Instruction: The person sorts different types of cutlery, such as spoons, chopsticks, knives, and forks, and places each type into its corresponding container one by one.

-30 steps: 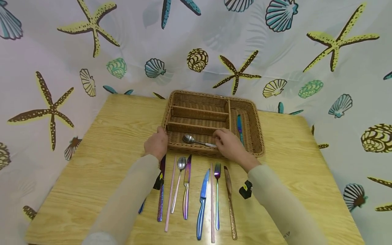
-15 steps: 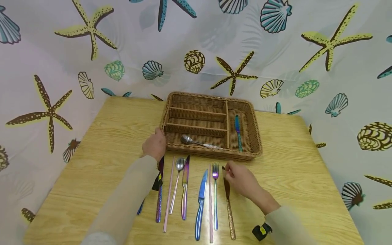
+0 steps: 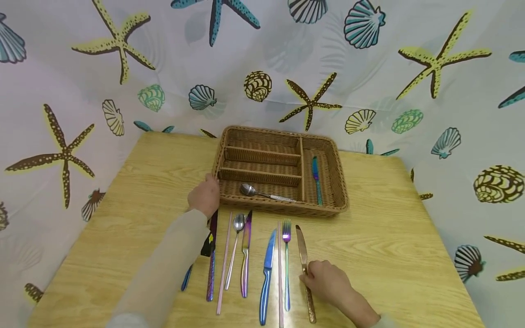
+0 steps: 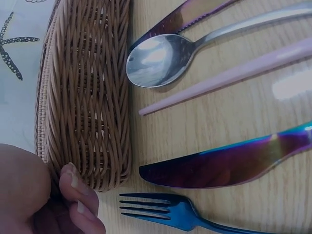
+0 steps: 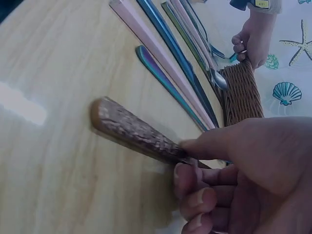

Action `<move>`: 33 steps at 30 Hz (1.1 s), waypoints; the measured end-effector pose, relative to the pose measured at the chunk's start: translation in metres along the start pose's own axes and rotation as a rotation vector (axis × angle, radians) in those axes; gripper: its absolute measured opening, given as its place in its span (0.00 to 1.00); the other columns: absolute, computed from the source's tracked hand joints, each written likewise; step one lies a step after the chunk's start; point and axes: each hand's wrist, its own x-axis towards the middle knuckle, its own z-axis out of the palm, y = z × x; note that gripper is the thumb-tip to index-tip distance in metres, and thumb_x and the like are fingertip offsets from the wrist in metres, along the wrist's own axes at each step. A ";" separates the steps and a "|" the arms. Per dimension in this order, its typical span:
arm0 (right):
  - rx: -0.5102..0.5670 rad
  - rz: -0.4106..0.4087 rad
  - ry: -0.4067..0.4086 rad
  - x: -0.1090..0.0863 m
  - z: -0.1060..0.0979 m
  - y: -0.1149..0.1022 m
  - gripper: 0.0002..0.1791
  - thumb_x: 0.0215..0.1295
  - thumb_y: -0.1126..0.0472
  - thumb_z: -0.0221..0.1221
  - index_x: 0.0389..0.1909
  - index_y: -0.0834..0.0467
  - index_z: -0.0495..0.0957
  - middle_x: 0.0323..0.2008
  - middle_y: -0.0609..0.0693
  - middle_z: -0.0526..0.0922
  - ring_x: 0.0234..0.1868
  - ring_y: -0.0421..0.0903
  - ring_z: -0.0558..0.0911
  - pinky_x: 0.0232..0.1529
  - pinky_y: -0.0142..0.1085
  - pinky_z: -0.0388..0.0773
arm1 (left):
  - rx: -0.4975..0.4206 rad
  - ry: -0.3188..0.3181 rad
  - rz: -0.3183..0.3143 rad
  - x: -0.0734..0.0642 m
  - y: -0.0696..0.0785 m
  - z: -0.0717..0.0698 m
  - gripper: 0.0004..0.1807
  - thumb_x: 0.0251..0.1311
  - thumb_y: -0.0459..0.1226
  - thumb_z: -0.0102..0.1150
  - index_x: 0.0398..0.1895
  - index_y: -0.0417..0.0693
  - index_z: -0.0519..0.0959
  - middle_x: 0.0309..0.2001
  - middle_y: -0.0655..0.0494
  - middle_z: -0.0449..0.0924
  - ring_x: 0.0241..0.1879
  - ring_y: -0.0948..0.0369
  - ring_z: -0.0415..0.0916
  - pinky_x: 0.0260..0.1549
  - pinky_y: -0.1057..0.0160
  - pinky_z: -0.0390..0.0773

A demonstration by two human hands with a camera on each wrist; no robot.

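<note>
Pinching the copper knife (image 3: pixel 302 248) by its handle, my right fingers (image 5: pixel 187 179) are nearly closed; it lies beside the rainbow fork (image 3: pixel 286 238), blade toward the basket (image 3: pixel 279 208). My left fingers (image 4: pixel 77 187) grip the basket's corner.

Indoor nook (shell-print cloth (image 3: pixel 262 50), table (image 3: pixel 393 255))

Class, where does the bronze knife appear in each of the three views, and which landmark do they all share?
Head: below centre, slightly right; the bronze knife has its handle in the right hand.
Left wrist: not in it.
Right wrist: handle left of centre, pinched at the fingertips, the blade mostly hidden.
Shared landmark: the basket.
</note>
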 end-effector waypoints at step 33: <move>0.232 -0.176 0.287 0.044 -0.079 0.025 0.14 0.73 0.59 0.54 0.24 0.54 0.68 0.15 0.44 0.66 0.14 0.36 0.62 0.18 0.31 0.62 | -0.044 -0.184 -0.014 0.002 -0.002 0.005 0.35 0.80 0.45 0.23 0.74 0.23 0.36 0.10 0.54 0.65 0.09 0.61 0.59 0.13 0.60 0.62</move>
